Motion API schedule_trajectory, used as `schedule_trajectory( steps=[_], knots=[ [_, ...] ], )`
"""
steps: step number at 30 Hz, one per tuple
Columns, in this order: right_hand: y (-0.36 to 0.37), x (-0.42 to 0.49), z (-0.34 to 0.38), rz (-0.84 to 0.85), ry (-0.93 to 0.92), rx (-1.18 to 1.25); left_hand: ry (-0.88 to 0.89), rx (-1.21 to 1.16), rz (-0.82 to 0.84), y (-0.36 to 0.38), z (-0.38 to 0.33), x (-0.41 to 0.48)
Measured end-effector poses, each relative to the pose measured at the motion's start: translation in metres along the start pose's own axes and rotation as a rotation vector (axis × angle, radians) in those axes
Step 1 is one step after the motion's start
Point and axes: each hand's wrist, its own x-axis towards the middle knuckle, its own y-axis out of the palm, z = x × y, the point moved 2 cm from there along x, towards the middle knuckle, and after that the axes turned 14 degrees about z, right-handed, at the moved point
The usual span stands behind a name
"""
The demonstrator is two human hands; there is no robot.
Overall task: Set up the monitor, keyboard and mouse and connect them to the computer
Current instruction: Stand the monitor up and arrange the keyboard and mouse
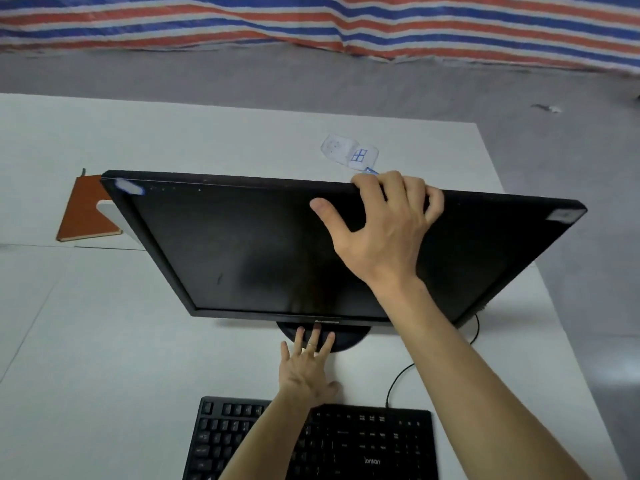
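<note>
White, matte table (86, 323) with a thin panel seam across its left part, standing on grey concrete floor (242, 74); a woven tarp (311, 19) striped red, blue and white lies along the far side. Centre: the monitor (259, 244), a flat black rectangle with a narrow plastic bezel and a dark, faintly smudged glossy screen, upright on a round black base (349, 336) and seen steeply from above. The right hand (384, 230) grips its top edge right of centre, fingers curled over the rim and thumb spread on the front. The left hand (308, 365) lies palm down, its straight, splayed fingers pressing on the base. Just beside that hand's wrist sits the keyboard (363, 441) — black, rectangular, low-profile keys — cut off by the lower frame edge; a thin black cable (398, 379) leaves its far edge and curves away under the monitor's right side. Behind the monitor's left corner lies an orange-brown notebook (81, 216); behind the top edge, a small white paper (349, 152) with a blue drawing. Bare tabletop extends widely to the left — on the right, the monitor's upper corner appears past the table's edge.
</note>
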Motion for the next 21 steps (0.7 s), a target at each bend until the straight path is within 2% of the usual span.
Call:
schedule_trajectory(
  steps=[4, 6, 16, 21],
  knots=[
    [-0.011, -0.028, 0.005, -0.078, -0.015, 0.005, -0.006, 0.013, 0.017, -0.004, -0.002, 0.0],
    [-0.016, -0.031, 0.004, -0.06, -0.006, 0.0, -0.007, 0.014, 0.021, -0.006, -0.001, -0.001],
    [-0.02, -0.009, 0.001, 0.236, 0.015, -0.059, 0.017, 0.009, 0.103, -0.026, 0.007, -0.009],
    [-0.021, -0.016, -0.001, 0.34, -0.01, -0.097, 0.017, -0.043, 0.004, -0.023, 0.014, -0.033]
  ],
)
